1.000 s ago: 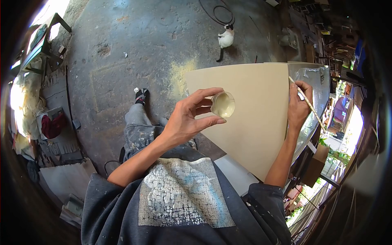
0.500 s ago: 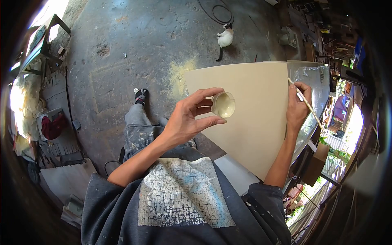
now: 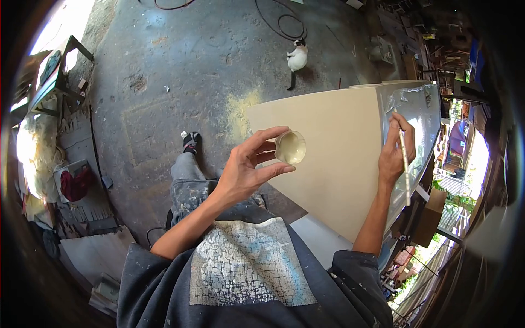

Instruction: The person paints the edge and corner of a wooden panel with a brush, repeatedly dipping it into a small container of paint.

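Observation:
Between the thumb and fingers of my left hand [image 3: 246,164] is a small clear cup [image 3: 291,147] with cream-coloured paint in it, tilted so that its mouth faces me. It overlaps a large cream panel [image 3: 333,131] in this view. My right hand [image 3: 396,150] pinches a thin paintbrush [image 3: 406,175] with a paint-spattered handle. The brush's upper end is by the panel's right edge, where clear plastic film [image 3: 418,115] covers the adjoining surface. The handle points down toward me.
On the concrete floor [image 3: 180,71] beyond the panel sits a black-and-white cat [image 3: 297,59] beside a coiled hose [image 3: 290,26]. A bench [image 3: 52,79] stands at the left, with a dark red cloth [image 3: 76,183] below it. Cardboard [image 3: 429,218] lies at the right.
The paintbrush has swung in my right hand, its handle now nearly straight down instead of slanting right. My left hand and the cup have shifted slightly left and down in view.

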`<state>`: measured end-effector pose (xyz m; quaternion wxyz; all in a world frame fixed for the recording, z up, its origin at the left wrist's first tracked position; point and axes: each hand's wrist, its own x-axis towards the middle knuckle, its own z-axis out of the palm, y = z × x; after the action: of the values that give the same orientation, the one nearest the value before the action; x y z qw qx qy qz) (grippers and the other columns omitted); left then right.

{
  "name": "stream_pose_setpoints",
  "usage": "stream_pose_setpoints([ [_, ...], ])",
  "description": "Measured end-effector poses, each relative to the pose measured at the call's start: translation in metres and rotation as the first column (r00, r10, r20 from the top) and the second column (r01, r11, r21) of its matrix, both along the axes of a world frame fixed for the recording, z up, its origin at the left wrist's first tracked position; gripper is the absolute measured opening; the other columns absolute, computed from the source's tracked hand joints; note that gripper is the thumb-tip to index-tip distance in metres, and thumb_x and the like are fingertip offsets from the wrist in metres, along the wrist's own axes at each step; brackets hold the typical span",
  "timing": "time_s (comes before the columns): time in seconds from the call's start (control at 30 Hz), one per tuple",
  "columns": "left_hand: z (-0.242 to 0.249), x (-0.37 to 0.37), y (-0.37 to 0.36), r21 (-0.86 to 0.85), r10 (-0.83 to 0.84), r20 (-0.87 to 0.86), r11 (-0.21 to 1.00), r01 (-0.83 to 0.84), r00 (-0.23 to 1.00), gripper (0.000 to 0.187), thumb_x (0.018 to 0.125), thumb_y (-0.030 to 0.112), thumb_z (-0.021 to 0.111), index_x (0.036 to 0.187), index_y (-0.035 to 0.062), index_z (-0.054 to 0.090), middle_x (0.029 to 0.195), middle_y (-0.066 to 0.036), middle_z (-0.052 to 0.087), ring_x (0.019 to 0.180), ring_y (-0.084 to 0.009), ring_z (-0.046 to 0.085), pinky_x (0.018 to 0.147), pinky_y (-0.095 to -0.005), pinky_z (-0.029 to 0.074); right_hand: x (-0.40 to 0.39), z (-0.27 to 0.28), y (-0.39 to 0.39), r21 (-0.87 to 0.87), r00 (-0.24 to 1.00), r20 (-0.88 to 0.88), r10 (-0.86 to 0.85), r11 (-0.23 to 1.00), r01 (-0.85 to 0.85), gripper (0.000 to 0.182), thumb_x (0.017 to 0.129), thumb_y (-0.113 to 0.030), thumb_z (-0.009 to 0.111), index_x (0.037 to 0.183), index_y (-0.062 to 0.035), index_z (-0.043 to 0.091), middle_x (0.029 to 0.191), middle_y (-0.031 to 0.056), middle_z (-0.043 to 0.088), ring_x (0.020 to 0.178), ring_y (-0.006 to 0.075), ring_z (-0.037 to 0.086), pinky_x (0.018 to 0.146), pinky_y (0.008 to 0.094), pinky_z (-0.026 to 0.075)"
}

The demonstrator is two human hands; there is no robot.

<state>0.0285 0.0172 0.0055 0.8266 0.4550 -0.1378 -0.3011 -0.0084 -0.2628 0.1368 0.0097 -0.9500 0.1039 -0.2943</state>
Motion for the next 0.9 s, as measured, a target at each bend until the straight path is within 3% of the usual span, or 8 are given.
stream_pose_setpoints([
  [0.1,0.0,-0.001,-0.001,-0.018,-0.003,-0.04,1.0,0.002,0.999,0.065,0.08,0.007,0.082,0.138,0.0059,0.055,0.131,-0.01,0.06,0.114,-0.0196,0.063,0.103,-0.0357,0.054,-0.006,-0.005,0.02,-0.205,0.989,-0.111,0.094,0.972,-0.115,0.019,0.095,-0.004,0.061,0.112,-0.0042,0.069,0.104,0.0105,0.072,0.093,0.0301,0.065,0.081,0.0399,0.055],
  [0.13,0.0,-0.001,-0.001,-0.029,-0.002,-0.055,1.0,0.0,0.999,0.065,0.08,0.007,0.082,0.139,0.0058,0.055,0.132,-0.01,0.06,0.114,-0.0196,0.063,0.103,-0.0357,0.054,-0.009,-0.015,0.019,-0.242,0.976,-0.146,0.164,0.95,-0.196,0.023,0.09,-0.002,0.063,0.112,-0.0051,0.069,0.117,0.0112,0.071,0.096,0.0286,0.063,0.084,0.0401,0.053],
  [0.23,0.001,-0.001,0.0,-0.016,-0.035,-0.107,0.999,0.034,0.994,0.065,0.08,0.005,0.082,0.139,0.0055,0.054,0.133,-0.01,0.06,0.115,-0.0195,0.063,0.102,-0.0354,0.054,-0.019,-0.03,0.025,-0.296,0.939,-0.33,0.1,0.933,-0.204,0.028,0.087,0.0,0.063,0.114,-0.0064,0.069,0.132,0.0112,0.065,0.103,0.0268,0.058,0.089,0.0408,0.048],
  [0.27,0.001,0.0,0.0,-0.01,-0.036,-0.096,0.999,0.035,0.995,0.066,0.08,0.005,0.082,0.14,0.005,0.054,0.133,-0.011,0.059,0.115,-0.0193,0.063,0.102,-0.0353,0.054,-0.02,-0.032,0.022,-0.403,0.915,-0.403,0.014,0.895,-0.191,0.032,0.086,0.0,0.063,0.116,-0.008,0.066,0.145,0.0103,0.056,0.113,0.0236,0.053,0.09,0.0396,0.044],
  [0.37,-0.001,-0.001,-0.001,-0.005,-0.04,-0.078,0.999,0.039,0.996,0.066,0.08,0.003,0.081,0.14,0.0035,0.053,0.134,-0.011,0.059,0.116,-0.0189,0.062,0.102,-0.035,0.054,-0.016,-0.035,0.012,-0.563,0.905,-0.417,-0.081,0.805,-0.187,0.032,0.087,-0.002,0.063,0.118,-0.0096,0.064,0.149,0.0095,0.052,0.116,0.0221,0.051,0.087,0.0371,0.042],
  [0.9,-0.005,-0.004,-0.004,-0.033,-0.028,-0.08,0.999,0.025,0.996,0.07,0.079,0.001,0.082,0.141,0.0017,0.051,0.136,-0.012,0.06,0.12,-0.0199,0.061,0.104,-0.0361,0.053,-0.002,-0.043,-0.005,-0.632,0.912,-0.392,-0.119,0.755,-0.174,0.028,0.088,-0.005,0.065,0.116,-0.0091,0.063,0.154,0.0096,0.046,0.121,0.0213,0.05,0.084,0.0345,0.04],
])
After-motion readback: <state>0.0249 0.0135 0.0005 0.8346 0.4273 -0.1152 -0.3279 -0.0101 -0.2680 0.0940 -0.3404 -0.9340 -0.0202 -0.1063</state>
